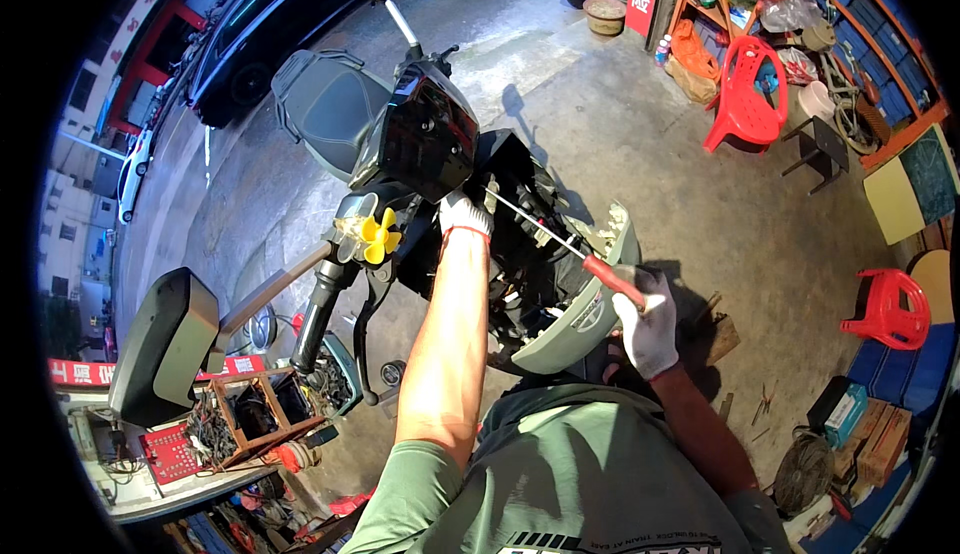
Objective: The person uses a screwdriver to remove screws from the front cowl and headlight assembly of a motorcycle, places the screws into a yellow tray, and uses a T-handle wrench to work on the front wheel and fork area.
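My right hand (650, 329), in a white knit glove, is closed around the red handle of a long, metal-shafted screwdriver (604, 273). My left hand (466, 216), also white-gloved, reaches beneath the glossy black plastic cowl (428, 139); its fingers are hidden, so I cannot tell whether they grip. The hands are apart, with the screwdriver between them over the exposed dark scooter interior (512, 279).

Progress: the interior is already open, and the curved, pale grey-green plastic panel (560, 339) appears unseated. Work inside appears unfinished; remaining fasteners cannot be counted.

Orientation: the long axis runs diagonally, handle toward my right, tip forward and left.
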### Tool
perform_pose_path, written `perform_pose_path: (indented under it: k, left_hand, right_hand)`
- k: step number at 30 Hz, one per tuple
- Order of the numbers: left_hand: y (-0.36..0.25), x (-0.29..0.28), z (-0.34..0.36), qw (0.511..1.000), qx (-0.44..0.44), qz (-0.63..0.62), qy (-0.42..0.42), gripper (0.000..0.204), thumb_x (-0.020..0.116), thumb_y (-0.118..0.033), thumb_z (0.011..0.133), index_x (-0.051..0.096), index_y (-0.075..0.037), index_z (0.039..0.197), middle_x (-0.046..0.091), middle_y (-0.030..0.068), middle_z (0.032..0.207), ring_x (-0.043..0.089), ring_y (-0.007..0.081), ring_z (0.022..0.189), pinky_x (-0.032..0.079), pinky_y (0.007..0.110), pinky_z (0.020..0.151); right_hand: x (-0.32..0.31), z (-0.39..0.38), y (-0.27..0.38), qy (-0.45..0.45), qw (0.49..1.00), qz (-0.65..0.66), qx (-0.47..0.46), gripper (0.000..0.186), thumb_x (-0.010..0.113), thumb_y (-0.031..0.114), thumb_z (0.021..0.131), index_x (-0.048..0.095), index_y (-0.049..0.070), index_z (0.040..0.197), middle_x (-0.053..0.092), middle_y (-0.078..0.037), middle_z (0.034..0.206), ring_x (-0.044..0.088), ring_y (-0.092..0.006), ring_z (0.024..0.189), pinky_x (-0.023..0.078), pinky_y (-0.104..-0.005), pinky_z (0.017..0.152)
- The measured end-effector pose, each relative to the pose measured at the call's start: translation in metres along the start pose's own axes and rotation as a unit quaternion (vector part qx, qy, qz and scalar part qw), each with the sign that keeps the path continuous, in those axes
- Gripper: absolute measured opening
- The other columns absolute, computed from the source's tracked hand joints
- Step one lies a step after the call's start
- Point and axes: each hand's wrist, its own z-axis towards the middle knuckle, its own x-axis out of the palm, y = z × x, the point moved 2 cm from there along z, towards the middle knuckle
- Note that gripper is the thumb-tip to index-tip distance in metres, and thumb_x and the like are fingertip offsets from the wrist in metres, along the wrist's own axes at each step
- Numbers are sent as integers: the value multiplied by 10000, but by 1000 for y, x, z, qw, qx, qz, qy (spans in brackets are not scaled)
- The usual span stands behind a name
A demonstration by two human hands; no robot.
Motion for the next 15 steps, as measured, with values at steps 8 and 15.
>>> perform_pose_path:
  k: [8, 15]
  left_hand:
    - [2, -5, 8, 1000, -3, 8, 15, 329, 519, -335, 955, 568, -60, 1128, 637, 145, 1030, 674, 324, 797, 607, 401, 629]
    - [1, 5, -3, 1000, 19, -12, -13, 322, 589, -369, 916, 592, -84, 1066, 657, 131, 931, 665, 277, 695, 580, 343, 538]
  right_hand:
    - [-3, -1, -8, 77, 905, 302, 289, 249, 584, 156, 946, 595, 64, 1177, 622, -60, 932, 586, -109, 674, 466, -247, 528]
    - [-9, 5, -7, 86, 801, 486, 339, 242, 505, 194, 979, 593, 20, 1122, 551, -36, 700, 417, -102, 454, 341, -263, 424]
